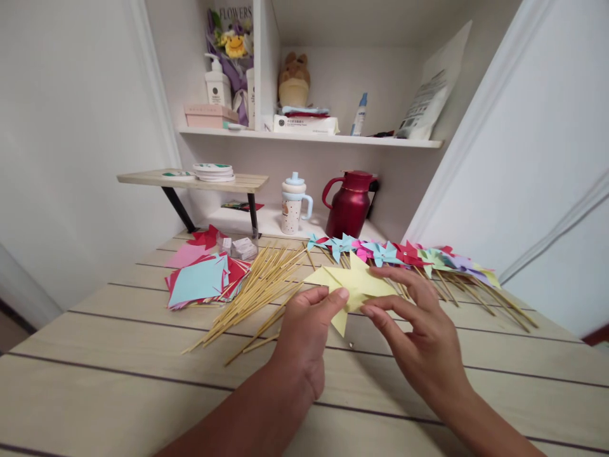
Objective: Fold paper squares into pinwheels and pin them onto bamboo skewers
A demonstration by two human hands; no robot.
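Note:
A pale yellow paper pinwheel (354,282), with its pointed blades folded out, is held above the table in front of me. My left hand (309,324) pinches it near the centre, thumb on top. On the other side my right hand (419,317) has its fingertips around the right blade, the index finger along the upper edge and the thumb below. No stick shows on this pinwheel. A tiny shiny piece (351,344) lies on the table just below it, too small to name. Behind my left hand, thin wooden sticks (257,298) lie in a loose pile.
Coloured paper squares (197,282) are stacked at left beside a small clear box (242,247). Finished pinwheels on sticks (385,252) lie in a row at back right. Behind stand a tumbler (291,206), a red jug (349,206) and a raised wooden shelf (247,183).

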